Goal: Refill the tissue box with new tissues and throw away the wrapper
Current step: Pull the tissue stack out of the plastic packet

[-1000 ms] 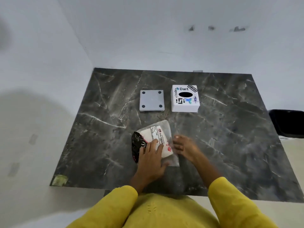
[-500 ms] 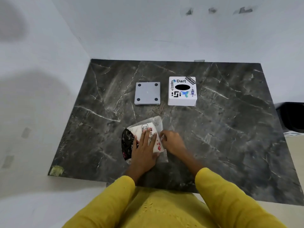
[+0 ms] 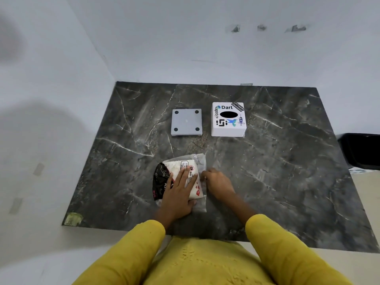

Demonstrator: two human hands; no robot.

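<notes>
Head view: the tissue pack lies flat near the front edge of the dark marble table, left of its middle. It is a soft white bundle in a clear plastic wrapper, with a black printed end on the left, small red marks and a label. The wrapper's loose clear edge sticks out past the tissues on the right.

The left hand lies palm down on the pack, fingers spread and flat. The right hand sits just beside the pack, knuckles up, fingers curled onto the wrapper's right edge; whether they pinch it cannot be told.

Toward the back edge stands the white tissue box, oval opening up, with its grey base plate beside it.
</notes>
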